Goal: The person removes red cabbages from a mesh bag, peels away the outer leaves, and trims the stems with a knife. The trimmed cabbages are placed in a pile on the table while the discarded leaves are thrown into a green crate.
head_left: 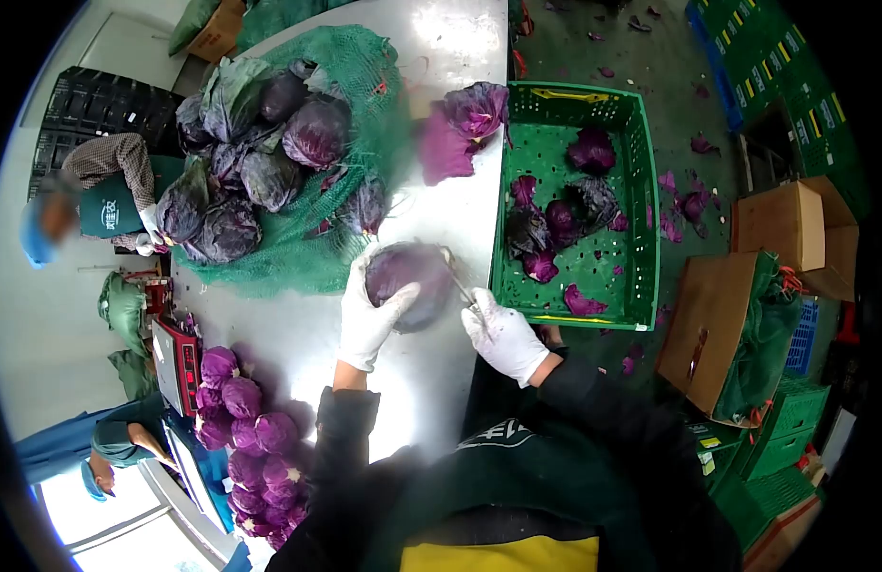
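My left hand (366,315), in a white glove, is wrapped round the side of a purple cabbage (409,284) above the metal table (384,419). In my white-gloved right hand (503,336) is a knife (457,276), its thin blade against the cabbage's right side. The blade is partly blurred. Beyond my hands, several untrimmed cabbages (272,181) with dark outer leaves lie on a green mesh bag (364,105). Loose purple leaves (474,110) rest at the table's edge.
A green crate (579,319) beside the table holds cut-off leaves. Trimmed cabbages (241,396) are piled at the left near a red scale (186,367). A co-worker (107,195) in white gloves touches the dark cabbages; another person (126,439) is at lower left. Cardboard boxes (703,334) stand at right.
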Available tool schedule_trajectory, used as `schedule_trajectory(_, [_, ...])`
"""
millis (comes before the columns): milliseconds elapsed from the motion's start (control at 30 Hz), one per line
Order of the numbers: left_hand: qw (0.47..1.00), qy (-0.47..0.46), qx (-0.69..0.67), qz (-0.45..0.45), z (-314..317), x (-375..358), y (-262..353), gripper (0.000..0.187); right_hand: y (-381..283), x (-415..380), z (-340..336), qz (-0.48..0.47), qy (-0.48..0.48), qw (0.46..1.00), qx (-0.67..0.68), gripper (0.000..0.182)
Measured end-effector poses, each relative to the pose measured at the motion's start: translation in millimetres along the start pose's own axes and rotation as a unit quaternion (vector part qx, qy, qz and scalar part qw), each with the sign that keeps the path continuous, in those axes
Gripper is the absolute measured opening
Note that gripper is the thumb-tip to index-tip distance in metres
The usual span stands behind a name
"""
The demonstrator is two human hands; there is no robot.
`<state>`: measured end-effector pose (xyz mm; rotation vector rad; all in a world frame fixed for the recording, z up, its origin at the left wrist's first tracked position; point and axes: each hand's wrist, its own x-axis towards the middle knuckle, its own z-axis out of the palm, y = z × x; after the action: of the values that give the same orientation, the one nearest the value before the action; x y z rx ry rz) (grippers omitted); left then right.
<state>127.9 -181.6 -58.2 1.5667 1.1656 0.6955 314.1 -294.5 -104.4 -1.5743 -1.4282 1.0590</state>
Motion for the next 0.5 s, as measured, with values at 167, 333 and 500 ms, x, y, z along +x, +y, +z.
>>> schedule_trajectory(167, [0.999,0.014,0.031,0.019,-0.5,0.8,-7.4,0.074,3.0,8.5,10.6,0.077,-0.048,0.995,-0.036,0.029])
schedule_trajectory(333, [0.978,0.023,0.191,0.086,9.3,-1.5,6.6,0.082,8.7,26.6,9.7,0.129,-0.120,0.980,-0.089,0.056])
schedule_trajectory(500, [0.924,0.115,0.313,0.188,41.5,-24.3,6.7,0.090,14.0,45.8,1.9,0.133,-0.170,0.966,-0.142,0.044])
